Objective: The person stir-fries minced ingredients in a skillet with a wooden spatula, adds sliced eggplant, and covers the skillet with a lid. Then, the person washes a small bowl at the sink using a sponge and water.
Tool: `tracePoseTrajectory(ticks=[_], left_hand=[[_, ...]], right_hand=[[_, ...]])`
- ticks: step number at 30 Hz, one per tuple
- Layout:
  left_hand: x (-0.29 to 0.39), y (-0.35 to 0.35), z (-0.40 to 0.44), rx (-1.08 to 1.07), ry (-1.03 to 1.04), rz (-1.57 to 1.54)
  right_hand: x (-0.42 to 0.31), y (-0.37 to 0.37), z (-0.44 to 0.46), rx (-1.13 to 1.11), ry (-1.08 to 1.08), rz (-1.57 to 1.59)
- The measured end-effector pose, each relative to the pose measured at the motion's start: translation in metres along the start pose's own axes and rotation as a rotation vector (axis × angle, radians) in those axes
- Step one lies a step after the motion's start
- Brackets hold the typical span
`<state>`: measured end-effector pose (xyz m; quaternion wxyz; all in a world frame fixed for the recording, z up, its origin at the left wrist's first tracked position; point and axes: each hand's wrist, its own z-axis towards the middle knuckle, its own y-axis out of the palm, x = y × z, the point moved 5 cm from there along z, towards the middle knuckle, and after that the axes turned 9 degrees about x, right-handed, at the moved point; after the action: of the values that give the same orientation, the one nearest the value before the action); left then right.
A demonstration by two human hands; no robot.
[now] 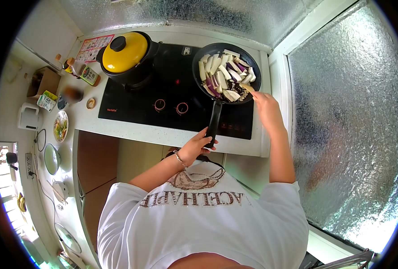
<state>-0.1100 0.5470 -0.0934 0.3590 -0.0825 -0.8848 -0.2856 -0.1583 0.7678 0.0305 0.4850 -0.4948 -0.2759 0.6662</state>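
My left hand (196, 147) is wrapped around the black handle (214, 119) of a frying pan (196, 67) on the right side of the cooktop. In the pan lie many strips of purple-and-white eggplant (221, 74), with small dark and pale bits near the lower right. My right hand (267, 110) grips a wooden spatula (247, 88), whose end reaches in among the strips at the pan's right edge. The lower part of the spatula is partly hidden by food, and its grip lies inside my fingers.
A black pot with a yellow lid (126, 51) stands on the cooktop (136, 105) at the left. Bottles (89, 76), a plate of food (61, 126) and a pale green bowl (52, 159) line the left counter. A textured glass panel (346, 112) rises at the right.
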Motion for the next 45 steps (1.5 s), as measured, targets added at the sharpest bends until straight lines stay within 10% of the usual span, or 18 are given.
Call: tracePoseTrajectory(ticks=[31,37,45], left_hand=[[0.000,-0.004,0.002,-0.046,-0.015,-0.001],[0.003,-0.004,-0.001,-0.028,-0.021,0.019],[0.001,-0.007,0.000,-0.036,-0.013,0.000]], right_hand=[[-0.014,0.017,0.008,0.003,-0.333,-0.128],[-0.016,0.015,0.001,-0.259,-0.266,-0.038],[-0.022,-0.016,-0.012,-0.049,-0.155,0.020]])
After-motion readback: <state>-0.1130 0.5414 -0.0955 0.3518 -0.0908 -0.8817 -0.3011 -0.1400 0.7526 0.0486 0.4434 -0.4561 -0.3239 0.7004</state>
